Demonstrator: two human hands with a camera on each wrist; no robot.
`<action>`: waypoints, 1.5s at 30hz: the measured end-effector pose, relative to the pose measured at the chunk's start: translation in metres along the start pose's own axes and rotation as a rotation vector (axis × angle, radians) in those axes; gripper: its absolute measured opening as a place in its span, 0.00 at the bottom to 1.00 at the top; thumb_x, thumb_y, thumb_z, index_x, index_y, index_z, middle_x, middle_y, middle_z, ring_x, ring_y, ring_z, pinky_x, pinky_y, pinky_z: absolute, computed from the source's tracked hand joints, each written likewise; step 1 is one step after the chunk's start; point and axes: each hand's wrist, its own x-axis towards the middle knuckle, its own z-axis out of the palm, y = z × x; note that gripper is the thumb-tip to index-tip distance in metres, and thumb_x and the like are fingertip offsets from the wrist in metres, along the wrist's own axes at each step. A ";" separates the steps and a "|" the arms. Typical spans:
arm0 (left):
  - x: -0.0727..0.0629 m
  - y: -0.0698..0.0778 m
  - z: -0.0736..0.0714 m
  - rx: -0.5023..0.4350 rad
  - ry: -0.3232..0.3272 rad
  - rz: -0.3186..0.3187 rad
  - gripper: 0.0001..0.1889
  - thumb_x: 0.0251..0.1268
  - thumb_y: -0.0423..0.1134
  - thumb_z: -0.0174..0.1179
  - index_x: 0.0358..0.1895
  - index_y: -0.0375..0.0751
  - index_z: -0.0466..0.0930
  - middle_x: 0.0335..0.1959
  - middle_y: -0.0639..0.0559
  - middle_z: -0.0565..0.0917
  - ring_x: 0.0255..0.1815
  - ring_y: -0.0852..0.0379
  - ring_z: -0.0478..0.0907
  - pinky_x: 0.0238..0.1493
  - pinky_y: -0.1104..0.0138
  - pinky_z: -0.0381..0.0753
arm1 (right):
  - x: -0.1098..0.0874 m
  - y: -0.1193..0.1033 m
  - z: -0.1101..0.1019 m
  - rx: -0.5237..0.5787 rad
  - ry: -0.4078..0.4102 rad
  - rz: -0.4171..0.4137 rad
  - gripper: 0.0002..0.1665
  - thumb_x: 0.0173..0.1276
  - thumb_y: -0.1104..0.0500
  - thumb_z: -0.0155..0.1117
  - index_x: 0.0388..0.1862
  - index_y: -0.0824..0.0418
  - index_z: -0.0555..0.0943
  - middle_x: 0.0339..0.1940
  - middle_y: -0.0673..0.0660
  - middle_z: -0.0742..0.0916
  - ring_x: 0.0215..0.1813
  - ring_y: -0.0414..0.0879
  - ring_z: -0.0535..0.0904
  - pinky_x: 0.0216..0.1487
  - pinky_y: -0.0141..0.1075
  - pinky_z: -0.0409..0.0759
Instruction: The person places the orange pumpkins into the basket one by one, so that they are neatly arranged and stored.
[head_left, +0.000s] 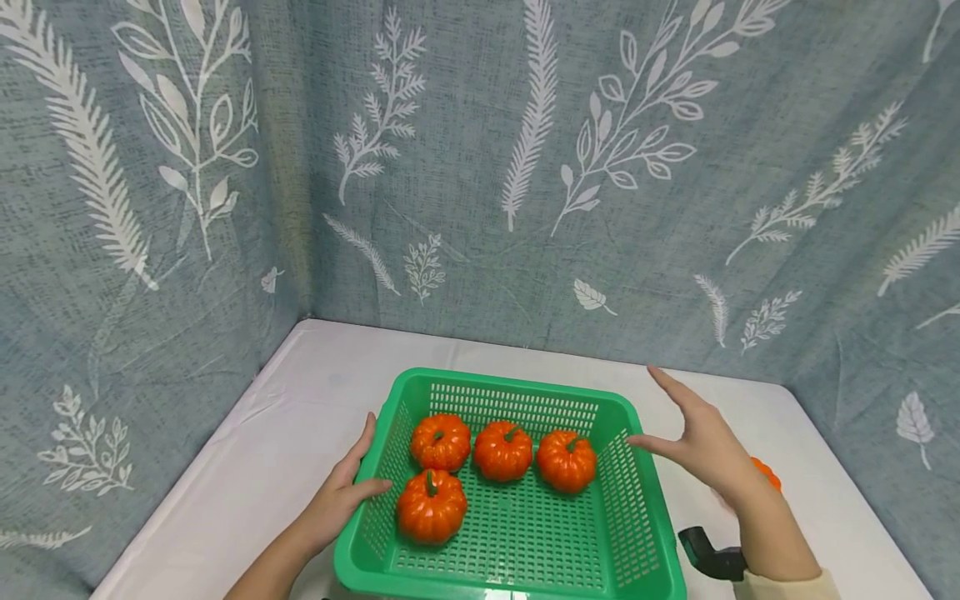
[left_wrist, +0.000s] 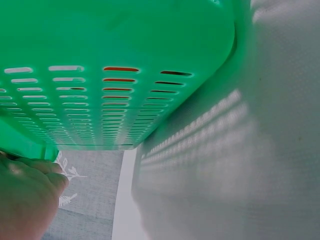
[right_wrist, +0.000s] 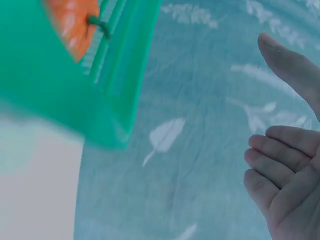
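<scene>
While white tabletop (head_left: 255,467) shows behind and on both sides of the green basket (head_left: 510,384), the left grip (head_left: 336,502) is clamped on its left rim, beside four orange pumpkins (head_left: 503,454) inside; the right grip (head_left: 708,442), thumb and fingers apart, hangs near the right rim.

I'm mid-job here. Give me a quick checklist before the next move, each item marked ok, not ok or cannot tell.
1. Left grip on the green basket: ok, thumb over the left rim, fingers outside.
2. Right grip empty: ok, thumb and fingers spread, nothing held.
3. Right grip on the basket too: not ok, the right wrist view shows it apart.
4. Four orange pumpkins inside the basket: ok, all within its walls.
5. Nothing orange outside the basket: not ok, an orange thing shows beside the right forearm.
6. That thing is another pumpkin: cannot tell, mostly hidden.
</scene>
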 end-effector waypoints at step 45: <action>0.000 0.000 0.000 -0.006 -0.006 0.006 0.45 0.62 0.28 0.49 0.73 0.39 0.26 0.75 0.37 0.29 0.73 0.35 0.33 0.58 0.58 0.75 | -0.051 0.139 0.001 -0.040 -0.112 0.734 0.61 0.57 0.40 0.64 0.68 0.81 0.47 0.64 0.84 0.58 0.62 0.77 0.56 0.62 0.65 0.62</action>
